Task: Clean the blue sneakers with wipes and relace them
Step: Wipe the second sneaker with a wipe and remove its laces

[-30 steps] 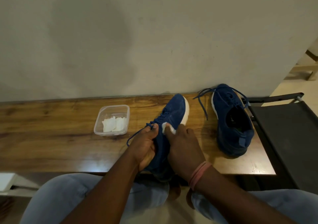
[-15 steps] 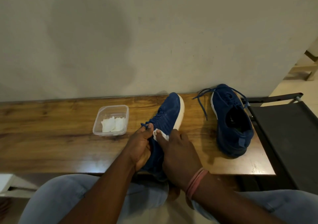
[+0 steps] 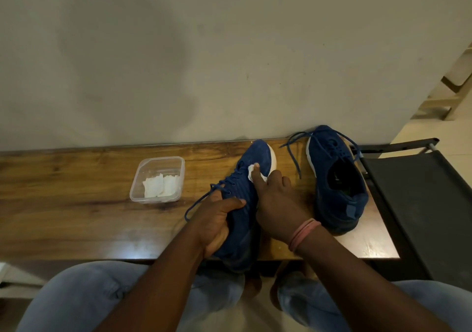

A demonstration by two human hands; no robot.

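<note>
Sneaker lengthwise toe-to-wall in clasping left hand; right hand fingers pinning wipe near toe.

Dim, soft-focus view; glare on the tabletop, edges bowed.

A glossy wooden desk stands against a plain, faintly stained off-white wall — a black chair beside it on the right, pale floor beyond.

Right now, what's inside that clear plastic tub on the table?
The tub holds white folded wipes, two or so, lying toward its near side. Whether more lie beneath them cannot be seen.
</note>
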